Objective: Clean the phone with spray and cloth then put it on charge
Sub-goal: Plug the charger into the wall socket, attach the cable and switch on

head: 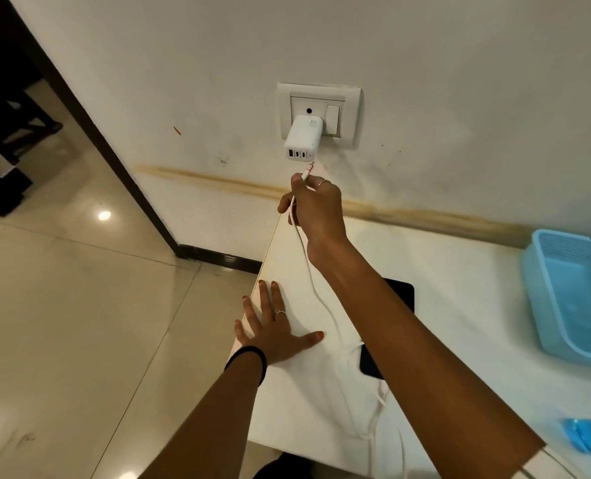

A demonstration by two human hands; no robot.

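The phone (370,364) lies flat on the white table (459,305), a dark slab mostly hidden under the right forearm; only a black edge shows near a white cloth (356,402). A second dark flat patch shows past the forearm; what it is cannot be told. The left hand (273,330) presses flat on the table's left edge, fingers straight and spread wide. The white cable (316,292) runs up from the table into the right hand (313,205), whose thumb and fingers pinch it just behind the plug. The plug tip sits just below the ports of the white charger (302,138), plugged into the wall socket (320,114).
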